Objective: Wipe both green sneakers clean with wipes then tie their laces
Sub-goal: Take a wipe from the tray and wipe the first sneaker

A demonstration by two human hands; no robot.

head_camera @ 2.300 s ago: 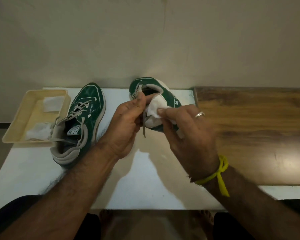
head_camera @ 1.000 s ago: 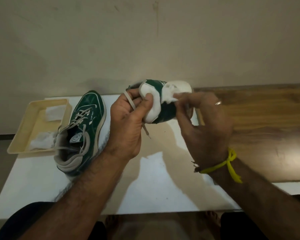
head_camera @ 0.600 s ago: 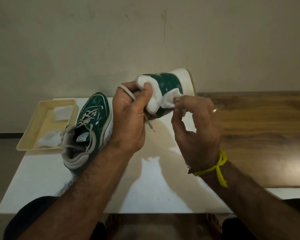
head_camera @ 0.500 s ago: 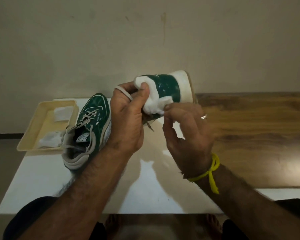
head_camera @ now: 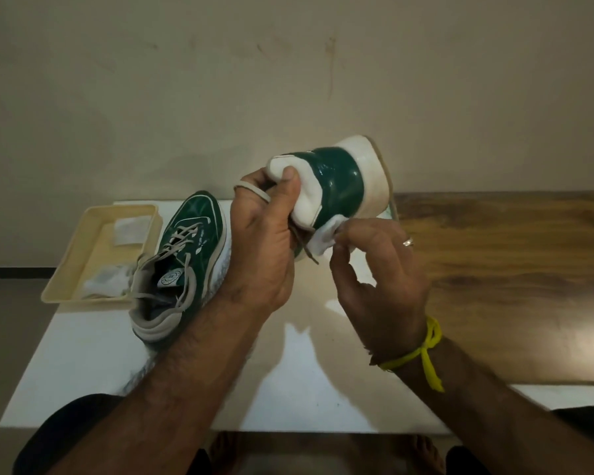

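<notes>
Cream tray (head_camera: 70,265) on white table (head_camera: 83,365), wooden surface (head_camera: 515,255) beside.

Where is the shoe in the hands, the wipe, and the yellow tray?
held sneaker (head_camera: 340,186): head view, on its green heel panel.
wipe (head_camera: 326,238): head view, on the white wad under the heel.
yellow tray (head_camera: 79,255): head view, on its bare floor.

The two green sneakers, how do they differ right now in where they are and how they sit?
The green sneaker held up is gripped off the table by the left hand, heel toward the camera, while the right hand presses a white wipe to it. The green sneaker on the white table lies sole down, untouched, beside the cream tray. Both show untied grey laces.
</notes>
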